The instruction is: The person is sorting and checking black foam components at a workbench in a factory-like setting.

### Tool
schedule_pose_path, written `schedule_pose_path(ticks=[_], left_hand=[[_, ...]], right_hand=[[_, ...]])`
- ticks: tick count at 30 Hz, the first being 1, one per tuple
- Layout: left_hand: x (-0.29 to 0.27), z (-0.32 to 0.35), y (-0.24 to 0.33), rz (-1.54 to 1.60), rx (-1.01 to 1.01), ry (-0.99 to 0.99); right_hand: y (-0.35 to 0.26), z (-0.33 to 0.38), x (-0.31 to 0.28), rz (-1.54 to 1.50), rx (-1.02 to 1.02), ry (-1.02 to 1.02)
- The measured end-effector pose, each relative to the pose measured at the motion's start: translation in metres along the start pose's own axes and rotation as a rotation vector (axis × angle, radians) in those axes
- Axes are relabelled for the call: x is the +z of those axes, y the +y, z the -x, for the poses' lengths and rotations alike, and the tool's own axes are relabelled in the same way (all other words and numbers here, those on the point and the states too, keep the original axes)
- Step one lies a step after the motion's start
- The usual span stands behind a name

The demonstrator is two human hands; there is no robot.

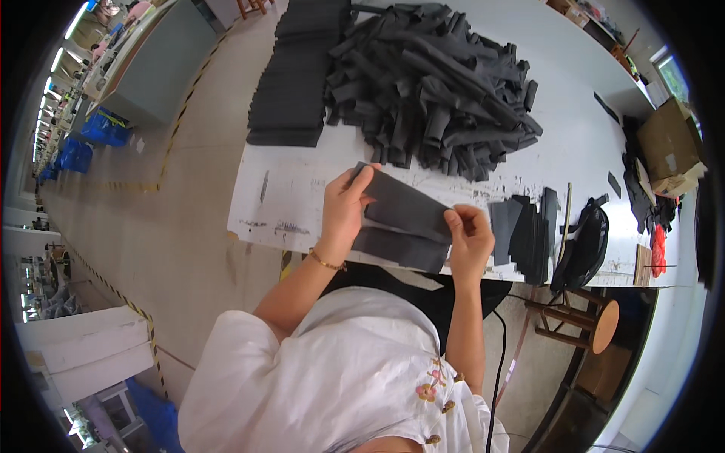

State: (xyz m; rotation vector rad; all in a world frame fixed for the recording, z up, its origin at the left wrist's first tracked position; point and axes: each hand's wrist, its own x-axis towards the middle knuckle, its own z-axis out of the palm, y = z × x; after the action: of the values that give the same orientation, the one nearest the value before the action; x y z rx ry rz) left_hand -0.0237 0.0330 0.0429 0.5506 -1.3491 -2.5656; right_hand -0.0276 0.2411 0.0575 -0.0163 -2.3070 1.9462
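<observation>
Fingers of the left hand (345,208) were curled over the upper left end of a dark grey fabric piece (404,219), thumb on the near side and fingertips hooked over its top edge, closed firmly on the cloth. The right hand (468,235) pinched the same piece at its right edge, thumb and forefinger pressed together on the fabric and the other fingers folded in. Between the two hands the fabric piece was held just above the near edge of the white worktable (294,196), folded so that an upper layer slanted down from left to right over a lower layer hanging below it. A thin gold bracelet (326,263) circled the left wrist.

Just to the right of the right hand, a small stack of flat dark pieces (529,230) lay on the table, some standing on edge. Beyond that a black bag (585,245) rested at the table's near edge. Farther back, a large loose heap of dark fabric strips (438,83) covered the middle of the table, and beside it on the left sat a neat stack of folded dark pieces (294,83). A cardboard box (668,140) stood at the far right, and a round wooden stool (596,323) stood below the table edge.
</observation>
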Motion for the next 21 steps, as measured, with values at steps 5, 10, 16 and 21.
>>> schedule_pose_path(ticks=[5, 10, 16, 21], left_hand=[[-0.029, -0.001, -0.03, -0.58, 0.22, 0.066], [-0.045, -0.01, -0.058, -1.15, 0.595, 0.039], [-0.015, -0.034, -0.03, -0.968, 0.623, 0.007], [0.048, -0.106, -0.004, -0.697, 0.79, -0.031]], right_hand=[[0.039, 0.002, -0.012, 0.18, 0.073, -0.012], [0.067, 0.003, -0.011, 0.505, 0.047, -0.034], [0.09, -0.006, -0.055, 0.662, -0.119, 0.178], [0.11, -0.015, -0.1, 1.149, -0.154, 0.268]])
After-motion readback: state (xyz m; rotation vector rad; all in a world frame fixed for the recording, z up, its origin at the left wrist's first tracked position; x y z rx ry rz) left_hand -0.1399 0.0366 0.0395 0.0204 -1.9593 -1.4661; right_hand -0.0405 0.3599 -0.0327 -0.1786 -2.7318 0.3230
